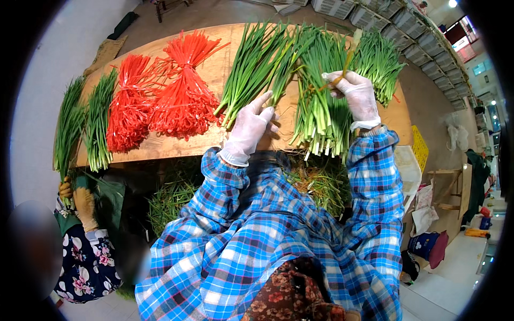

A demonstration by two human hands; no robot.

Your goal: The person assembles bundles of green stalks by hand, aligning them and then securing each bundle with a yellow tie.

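Note:
My left hand (249, 125), in a thin white glove, is over the wooden table beside the root ends of a spread of long green stalks (253, 68); its fingers are apart and it holds nothing. My right hand (353, 90), gloved likewise, pinches a yellowed leaf (348, 60) above a thick pile of green stalks (321, 96) with pale ends towards me. Right of that pile lies another green bundle (375, 60). Two bunches of red plastic ties (184, 92) lie left of my left hand.
The wooden table (176, 150) spans the view. At its left end lie more green bundles (100, 120), near a co-worker's gloved hands (83, 202). Leaf trimmings (321, 180) are heaped below the near edge. A yellow crate (419, 148) stands right; grey crates (405, 24) line the back.

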